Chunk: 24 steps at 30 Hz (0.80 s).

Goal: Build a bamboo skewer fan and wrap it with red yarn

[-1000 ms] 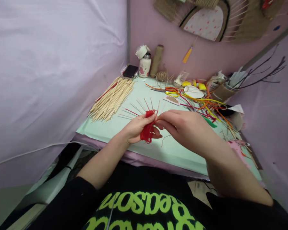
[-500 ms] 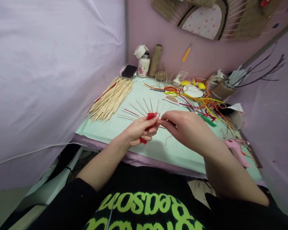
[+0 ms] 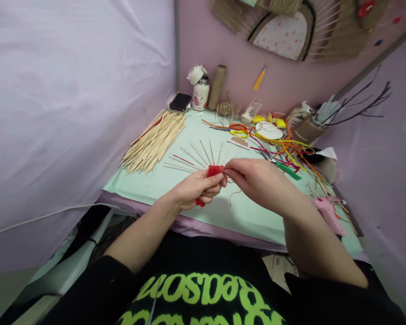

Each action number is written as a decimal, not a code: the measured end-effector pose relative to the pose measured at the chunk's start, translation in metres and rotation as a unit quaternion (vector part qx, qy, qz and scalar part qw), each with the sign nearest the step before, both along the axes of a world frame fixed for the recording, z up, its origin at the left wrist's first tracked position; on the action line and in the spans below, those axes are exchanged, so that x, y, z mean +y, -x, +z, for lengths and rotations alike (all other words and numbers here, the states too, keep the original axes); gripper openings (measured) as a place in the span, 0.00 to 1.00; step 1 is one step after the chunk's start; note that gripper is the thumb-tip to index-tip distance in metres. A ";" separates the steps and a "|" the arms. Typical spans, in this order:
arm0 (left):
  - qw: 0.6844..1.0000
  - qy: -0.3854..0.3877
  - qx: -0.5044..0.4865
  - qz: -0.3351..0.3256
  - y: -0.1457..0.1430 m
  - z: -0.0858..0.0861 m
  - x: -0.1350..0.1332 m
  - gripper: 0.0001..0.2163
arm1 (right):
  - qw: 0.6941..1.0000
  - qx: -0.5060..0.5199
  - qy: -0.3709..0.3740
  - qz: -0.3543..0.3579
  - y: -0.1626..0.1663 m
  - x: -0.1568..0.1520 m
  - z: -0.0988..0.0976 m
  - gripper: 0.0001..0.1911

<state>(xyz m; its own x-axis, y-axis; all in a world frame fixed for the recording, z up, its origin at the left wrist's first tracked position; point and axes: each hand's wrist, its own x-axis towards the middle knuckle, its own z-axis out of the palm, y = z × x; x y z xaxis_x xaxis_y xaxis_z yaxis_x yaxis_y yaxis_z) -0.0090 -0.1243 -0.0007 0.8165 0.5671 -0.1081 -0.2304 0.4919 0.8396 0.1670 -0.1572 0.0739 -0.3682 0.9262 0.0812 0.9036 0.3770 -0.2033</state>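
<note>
My left hand (image 3: 203,186) is closed around a strip of red knitted-looking material (image 3: 215,170). One part of it shows above the thumb, and a red end (image 3: 200,202) pokes out below the fingers. At the strip's right edge, my right hand (image 3: 257,178) pinches with thumb and forefinger on what seems to be red yarn; the fingertips hide most of it. A loose red yarn tail (image 3: 235,193) curls over the table just below. Thin sticks (image 3: 203,151) fan out beyond the strip, one of them red (image 3: 183,160).
A pile of wooden sticks (image 3: 155,142) lies left. Behind stand a white bottle (image 3: 200,95), a phone (image 3: 180,102) and a cardboard tube (image 3: 217,88). On the right are coloured pipe cleaners (image 3: 291,146), green-handled scissors (image 3: 287,170), a pink glue gun (image 3: 329,214) and a pot of twigs (image 3: 311,131).
A small red yarn loop above the strip has drawn down and no longer shows. More of the strip's flat face is visible above my left thumb. The whole view has shifted slightly.
</note>
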 end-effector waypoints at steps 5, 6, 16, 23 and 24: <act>0.976 -0.155 0.040 0.150 -0.007 -0.006 -0.001 0.16 | 0.987 0.144 -0.065 0.020 0.001 0.002 -0.014 0.11; 0.957 -0.200 0.047 0.206 -0.010 -0.007 -0.001 0.16 | 0.980 0.173 -0.096 0.017 0.003 0.002 -0.017 0.11; 0.905 -0.201 -0.024 0.375 -0.033 -0.003 -0.004 0.17 | 0.906 0.360 -0.218 -0.046 0.026 0.006 -0.034 0.08; 0.943 -0.150 -0.026 0.297 -0.030 -0.005 -0.006 0.19 | 0.924 0.354 -0.143 -0.039 0.017 0.010 -0.032 0.08; 0.946 -0.147 -0.024 0.288 -0.030 -0.004 -0.006 0.19 | 0.926 0.351 -0.136 -0.038 0.016 0.010 -0.032 0.08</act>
